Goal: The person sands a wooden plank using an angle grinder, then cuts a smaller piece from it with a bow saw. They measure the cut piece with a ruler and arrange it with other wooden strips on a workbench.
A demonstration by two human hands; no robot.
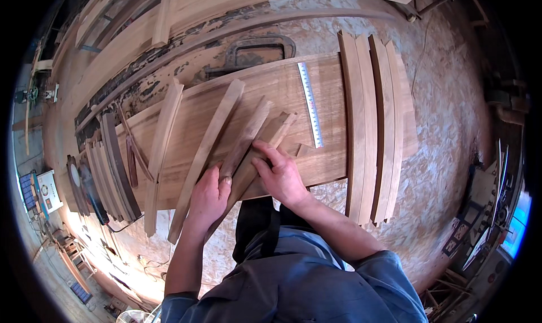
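Around the near end of a short, darker wooden strip (246, 135) my left hand (211, 197) is closed, its thumb at that end. Just to the right, a longer wooden strip (279, 129) with a notched far end slants beneath my hands. My right hand (284, 175) closes on this strip, thumb and index finger across it near the darker piece; the other fingers are partly hidden. Both strips lie over a wide wooden board (324, 167). Left of my hands, two pale strips (208, 156) lie slanted across the board.
A metal ruler (310, 105) lies right of the strips, near a small wooden offcut (305, 150). Long grooved strips (361, 131) cross the board's right side. Beyond the board rests a C-clamp (231, 56). Several dark strips (119, 167) and a corded tool (95, 194) lie at left.
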